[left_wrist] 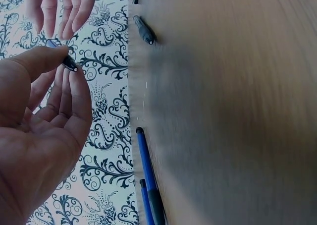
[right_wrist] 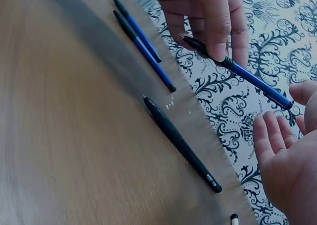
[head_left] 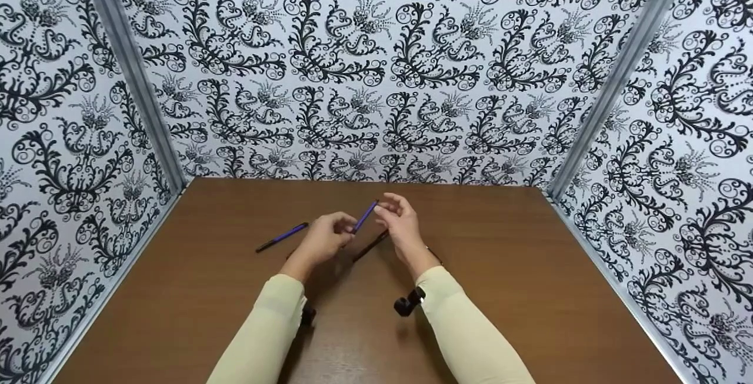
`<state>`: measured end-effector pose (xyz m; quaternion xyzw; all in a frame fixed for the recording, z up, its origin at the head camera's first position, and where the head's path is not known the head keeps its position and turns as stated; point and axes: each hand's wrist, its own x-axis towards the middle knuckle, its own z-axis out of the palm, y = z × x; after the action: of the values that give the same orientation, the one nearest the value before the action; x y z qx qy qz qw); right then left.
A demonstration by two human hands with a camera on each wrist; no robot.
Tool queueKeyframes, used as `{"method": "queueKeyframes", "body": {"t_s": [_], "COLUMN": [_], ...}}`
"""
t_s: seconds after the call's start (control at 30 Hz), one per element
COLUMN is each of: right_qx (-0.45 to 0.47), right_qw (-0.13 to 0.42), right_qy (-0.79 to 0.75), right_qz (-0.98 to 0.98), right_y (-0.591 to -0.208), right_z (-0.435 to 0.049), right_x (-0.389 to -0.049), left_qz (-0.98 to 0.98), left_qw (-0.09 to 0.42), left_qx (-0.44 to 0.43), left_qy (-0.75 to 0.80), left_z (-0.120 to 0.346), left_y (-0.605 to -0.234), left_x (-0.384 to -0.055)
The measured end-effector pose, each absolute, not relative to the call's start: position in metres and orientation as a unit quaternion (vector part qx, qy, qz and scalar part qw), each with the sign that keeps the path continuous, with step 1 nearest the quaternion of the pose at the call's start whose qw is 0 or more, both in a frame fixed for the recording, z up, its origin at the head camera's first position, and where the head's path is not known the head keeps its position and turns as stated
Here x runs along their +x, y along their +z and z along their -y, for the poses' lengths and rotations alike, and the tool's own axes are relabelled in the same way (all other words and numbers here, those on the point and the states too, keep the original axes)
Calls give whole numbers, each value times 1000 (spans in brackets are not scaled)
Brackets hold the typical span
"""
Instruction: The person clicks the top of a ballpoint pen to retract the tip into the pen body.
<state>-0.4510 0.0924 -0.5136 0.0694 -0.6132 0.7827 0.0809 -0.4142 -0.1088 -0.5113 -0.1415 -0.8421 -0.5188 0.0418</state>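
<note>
Between thumb and fingertips, my left hand (head_left: 326,236) pinches a blue pen (right_wrist: 252,80) by its black grip, raised over the table. The pen slants upward, its far end toward my right hand (head_left: 403,228). That hand's fingers are loosely bent with a gap between thumb and fingers, right by the pen's end. In the right wrist view, a black pen (right_wrist: 181,144) lies on the table below both hands. Two more blue pens, one nearer (right_wrist: 153,64) and one farther (right_wrist: 142,35), rest side by side to the left.
A white pen with a black end (right_wrist: 235,220) shows only partly at the right wrist view's bottom edge. The brown wooden table (head_left: 506,290) is bounded by patterned wall panels (head_left: 365,78) at the back and sides. A small black camera (head_left: 409,303) sits on the right wrist.
</note>
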Motion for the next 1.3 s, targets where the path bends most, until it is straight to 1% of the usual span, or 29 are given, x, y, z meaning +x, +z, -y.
{"method": "queueKeyframes", "body": {"t_s": [0.47,1.03,1.3], "right_qx": [81,90,92], "right_qw": [63,61,67], "right_qy": [820,818,827], "right_qz": [563,565,551], "right_y": [-520,-520,-518], "right_z": [-92,-90,-88], "right_x": [-455,-455,-454], "left_qz": [833,835,832], "left_qw": [23,27,39], "left_qx": [-141,-149,-159], "left_qy": [-535,-528,-530], "left_z": [99,94,91], "left_y": [-510,-512,-513], "left_x": [-412,-414,-415]}}
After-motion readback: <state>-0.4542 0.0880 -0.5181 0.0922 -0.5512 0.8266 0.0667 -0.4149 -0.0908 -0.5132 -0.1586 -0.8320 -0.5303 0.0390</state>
